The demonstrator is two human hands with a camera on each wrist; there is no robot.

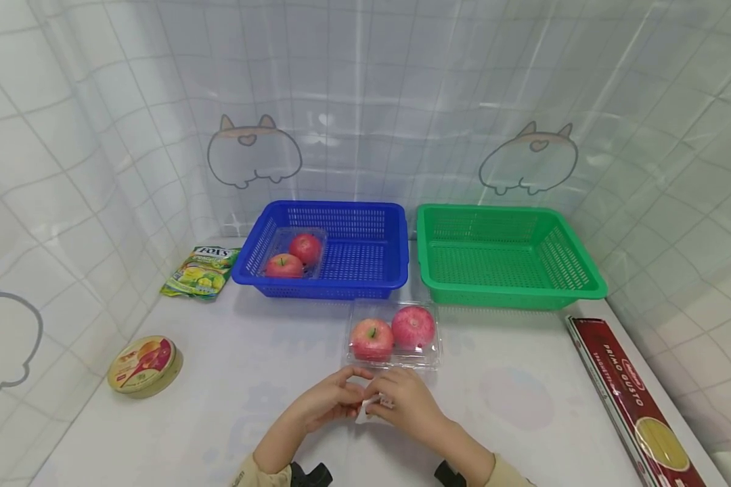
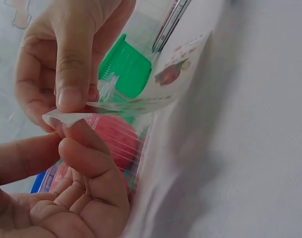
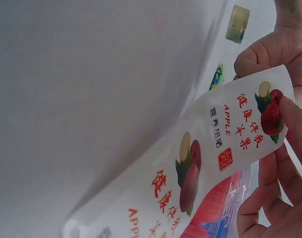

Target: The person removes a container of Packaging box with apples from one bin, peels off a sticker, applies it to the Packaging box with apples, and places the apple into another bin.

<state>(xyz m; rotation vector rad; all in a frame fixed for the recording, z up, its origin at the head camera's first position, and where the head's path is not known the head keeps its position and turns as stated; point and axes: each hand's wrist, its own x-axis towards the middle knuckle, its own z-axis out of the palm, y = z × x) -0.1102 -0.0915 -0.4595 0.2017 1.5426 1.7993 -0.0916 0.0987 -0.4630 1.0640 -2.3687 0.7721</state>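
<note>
Both hands meet over the white table, just in front of a clear plastic box [image 1: 396,364] holding two red apples [image 1: 413,328]. Between them is a white strip of printed apple labels [image 3: 235,124], marked APPLE, which hangs in a curve. My right hand [image 1: 411,406] pinches the strip near one end with its thumb on the printed face. My left hand [image 1: 331,402] holds the strip's end corner at its fingertips, where the corner bends up in the left wrist view. How far the layers are parted there I cannot tell.
At the back stand a blue basket [image 1: 329,291], with another clear box of apples inside, and a green basket [image 1: 512,297]. A FOX'S candy bag [image 1: 201,272] and a round tin [image 1: 143,365] lie on the left. The red spaghetti box [image 1: 633,406] lies at right.
</note>
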